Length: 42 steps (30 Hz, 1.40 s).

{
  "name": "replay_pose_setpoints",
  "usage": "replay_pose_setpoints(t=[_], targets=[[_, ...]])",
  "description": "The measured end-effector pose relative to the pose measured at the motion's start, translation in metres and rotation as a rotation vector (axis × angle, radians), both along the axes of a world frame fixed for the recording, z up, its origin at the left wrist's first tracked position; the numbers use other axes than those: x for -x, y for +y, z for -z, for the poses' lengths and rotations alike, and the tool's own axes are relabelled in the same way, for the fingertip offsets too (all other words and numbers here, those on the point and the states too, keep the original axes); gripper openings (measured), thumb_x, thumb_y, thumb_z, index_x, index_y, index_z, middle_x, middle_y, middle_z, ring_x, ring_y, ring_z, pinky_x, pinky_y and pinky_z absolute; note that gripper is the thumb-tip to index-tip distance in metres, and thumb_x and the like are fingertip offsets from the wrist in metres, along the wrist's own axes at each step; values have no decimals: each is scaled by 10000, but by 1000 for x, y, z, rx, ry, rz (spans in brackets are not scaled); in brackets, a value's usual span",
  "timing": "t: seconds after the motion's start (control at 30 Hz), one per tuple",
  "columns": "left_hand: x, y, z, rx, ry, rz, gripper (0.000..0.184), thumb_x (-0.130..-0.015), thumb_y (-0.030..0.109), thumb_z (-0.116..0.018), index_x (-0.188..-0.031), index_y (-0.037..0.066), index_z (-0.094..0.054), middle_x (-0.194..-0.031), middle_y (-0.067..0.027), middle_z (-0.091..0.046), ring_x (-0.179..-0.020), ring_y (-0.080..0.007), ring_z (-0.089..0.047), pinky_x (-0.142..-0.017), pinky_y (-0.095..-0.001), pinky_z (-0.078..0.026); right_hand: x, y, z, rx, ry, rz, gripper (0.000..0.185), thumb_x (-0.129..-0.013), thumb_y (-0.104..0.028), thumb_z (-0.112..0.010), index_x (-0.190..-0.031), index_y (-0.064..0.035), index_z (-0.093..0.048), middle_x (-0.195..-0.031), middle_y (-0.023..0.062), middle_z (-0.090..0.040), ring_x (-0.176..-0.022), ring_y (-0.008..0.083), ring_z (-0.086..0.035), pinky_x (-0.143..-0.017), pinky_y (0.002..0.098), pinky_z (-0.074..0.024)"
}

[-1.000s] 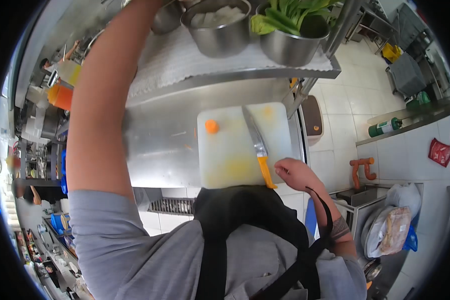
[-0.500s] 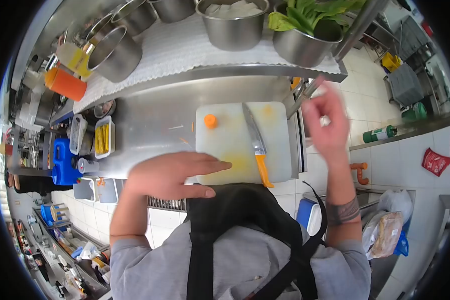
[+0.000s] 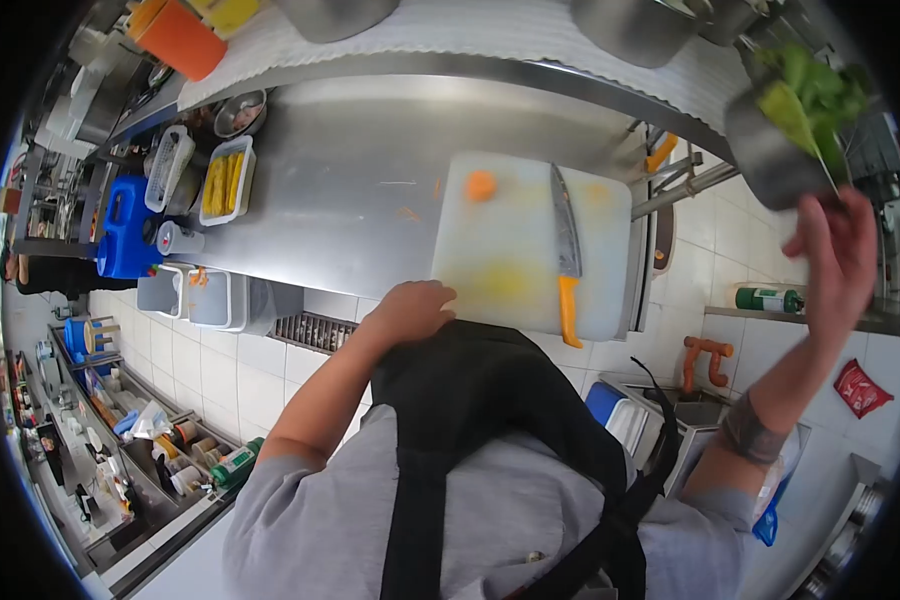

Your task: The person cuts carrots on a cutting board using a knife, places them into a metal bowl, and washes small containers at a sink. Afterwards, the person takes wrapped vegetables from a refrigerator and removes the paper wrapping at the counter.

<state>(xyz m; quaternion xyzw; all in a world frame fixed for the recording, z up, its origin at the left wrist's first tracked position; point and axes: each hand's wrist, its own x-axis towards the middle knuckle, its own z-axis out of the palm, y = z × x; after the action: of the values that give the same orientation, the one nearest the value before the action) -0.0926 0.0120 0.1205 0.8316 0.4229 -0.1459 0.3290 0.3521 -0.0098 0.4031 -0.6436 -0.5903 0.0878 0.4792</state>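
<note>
Reaching to the pot [image 3: 770,150] of greens [image 3: 815,100], right hand [image 3: 838,255] bends its fingers, grip unclear; left hand [image 3: 410,312], fingers curled, is beside the cutting board [image 3: 510,240].

The round, grey metal pot [image 3: 768,150] is at the right hand's [image 3: 835,245] fingertips, its leafy greens [image 3: 820,100] rising past the rim, blurred. The pale, yellow-stained board [image 3: 515,235] lies flat beside the left hand [image 3: 410,310]; on it, between the hands, lie an orange-handled knife [image 3: 567,240], blade pointing away, and an orange carrot piece [image 3: 481,185].
</note>
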Motion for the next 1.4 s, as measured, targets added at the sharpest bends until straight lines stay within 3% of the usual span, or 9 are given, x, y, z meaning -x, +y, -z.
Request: replay_pose_setpoints(t=[0.17, 0.4, 0.5, 0.7, 0.87, 1.17, 1.27, 1.37, 1.4], targets=[[20, 13, 38, -17, -316, -100, 463, -824, -7, -564, -1278, 73, -619, -1217, -185, -635, -1120, -422, -630, -997, -491, -520, 11, -84, 15, 90, 57, -65, 301, -971, 53, -676, -1227, 18, -522, -933, 117, -681, -719, 136, -662, -639, 259, -552], [-32, 99, 51, -373, -624, -388, 513, -895, 51, -641, -1396, 89, -543, -1407, -223, -496, -1261, -438, -546, -1063, -514, -503, 129, -94, 154, 455, 428, 41, 269, -947, -3, -733, -1093, -34, -510, -875, 104, -724, -768, 179, -750, -679, 289, -601], [-66, 146, 61, -674, -623, -140, 517, -911, 112, -699, -1405, 94, -546, -1440, -236, -461, -1279, -452, -528, -1079, -523, -501, 167, -83, 237, 518, 233, -31, 275, -946, -66, -747, -1072, -38, -504, -852, 148, -740, -773, 210, -762, -689, 349, -594], [-47, 159, 76, -433, -473, -5, 384, -903, 135, -730, -1263, 51, -624, -1204, -240, -615, -1159, -447, -589, -950, -524, -539, 207, -69, 337, 501, -113, 29, 279, -915, -117, -765, -1066, -26, -549, -757, 188, -700, -719, 334, -740, -644, 414, -551], [70, 81, 74, -317, -629, -328, 508, -867, 206, -794, -1303, 39, -592, -1225, -260, -641, -1147, -448, -630, -956, -492, -539, 225, -68, 270, 675, -328, 106, 267, -924, -140, -737, -1146, -42, -626, -782, 223, -693, -739, 420, -708, -669, 495, -556], [55, 29, -33, -19, -827, -377, 822, -837, 201, -868, -1501, 22, -416, -1262, -204, -645, -1219, -344, -634, -977, -448, -548, 333, -7, 266, 598, 1222, -400, 463, -991, -96, -694, -1411, -107, -498, -1227, 96, -640, -981, 170, -676, -788, 363, -592], [57, 54, -46, 353, -1212, -436, 688, -943, 107, -758, -1536, 21, -421, -1378, -142, -568, -1383, -247, -510, -1076, -429, -521, 285, 8, 216, 678, 1217, -374, 494, -953, -29, -707, -1394, -130, -510, -1262, 94, -625, -933, 155, -663, -735, 341, -578], [60, 111, 19, 290, -1127, -320, 612, -956, -14, -629, -1534, 13, -431, -1469, -193, -520, -1431, -291, -474, -1149, -435, -477, 267, 15, 114, 440, 981, -543, 539, -864, 83, -742, -1329, -102, -541, -1172, 70, -625, -828, 161, -684, -635, 325, -571], [58, 126, 42, -78, -793, -119, 628, -925, -47, -596, -1531, 6, -438, -1515, -204, -491, -1446, -316, -457, -1164, -438, -461, 263, 23, 86, 350, 892, -507, 535, -857, 90, -743, -1321, -97, -554, -1154, 70, -632, -813, 168, -686, -629, 322, -573]])
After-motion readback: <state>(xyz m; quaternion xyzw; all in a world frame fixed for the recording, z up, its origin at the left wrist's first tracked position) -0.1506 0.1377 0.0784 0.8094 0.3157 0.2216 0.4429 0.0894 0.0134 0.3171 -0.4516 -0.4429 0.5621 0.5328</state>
